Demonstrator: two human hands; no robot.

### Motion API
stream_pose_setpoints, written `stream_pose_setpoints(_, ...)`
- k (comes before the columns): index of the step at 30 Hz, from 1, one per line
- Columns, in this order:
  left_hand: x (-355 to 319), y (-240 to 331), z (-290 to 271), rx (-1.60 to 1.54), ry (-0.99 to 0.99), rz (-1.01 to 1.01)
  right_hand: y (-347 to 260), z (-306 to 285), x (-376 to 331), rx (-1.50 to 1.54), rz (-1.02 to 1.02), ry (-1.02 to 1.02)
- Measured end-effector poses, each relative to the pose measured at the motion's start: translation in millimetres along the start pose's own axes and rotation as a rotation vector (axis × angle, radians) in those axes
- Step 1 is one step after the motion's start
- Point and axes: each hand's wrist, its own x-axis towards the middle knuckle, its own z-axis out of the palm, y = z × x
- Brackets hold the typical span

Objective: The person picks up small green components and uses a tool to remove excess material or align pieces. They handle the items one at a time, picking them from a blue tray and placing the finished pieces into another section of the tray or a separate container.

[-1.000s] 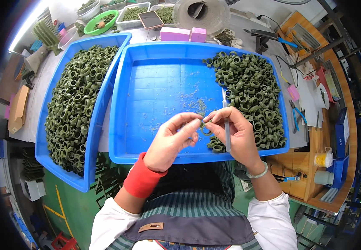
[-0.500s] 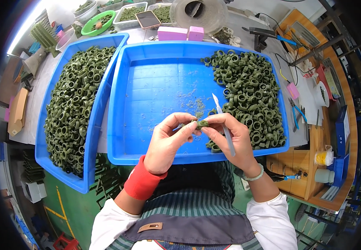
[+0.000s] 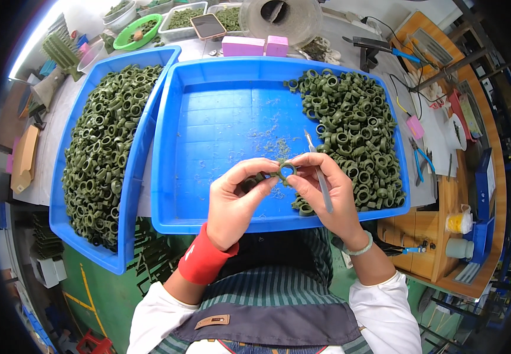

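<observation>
The left hand (image 3: 236,200) and right hand (image 3: 337,194) together pinch a green ring (image 3: 281,171) by its edges, above the near part of the wide blue tray (image 3: 220,130). The right hand also grips a slim knife (image 3: 324,190), its blade toward the tray's far side. Green rings heap (image 3: 355,135) at the tray's right end; left of the tray stands a ring-filled blue bin (image 3: 144,147), beyond it pink blocks (image 3: 243,46), to its right blue-handled pliers (image 3: 419,165).
</observation>
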Motion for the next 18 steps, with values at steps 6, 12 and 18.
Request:
stream_pose_setpoints(6, -1.7, 11.2, -0.9, 0.034, -0.004, -0.145, -2.7, -18.0, 9.7, -0.021, 0.058, 0.015)
stream_pose_setpoints(12, 8.8, 14.6, -15.9, -0.568, 0.000, -0.407, 17.2, -51.2, 26.6, -0.916, -0.178, -0.163)
stream_pose_setpoints(18, 9.9, 8.8, -16.2, -0.611, -0.024, -0.480, 45.4, -41.1, 32.8, -1.166, -0.323, -0.261)
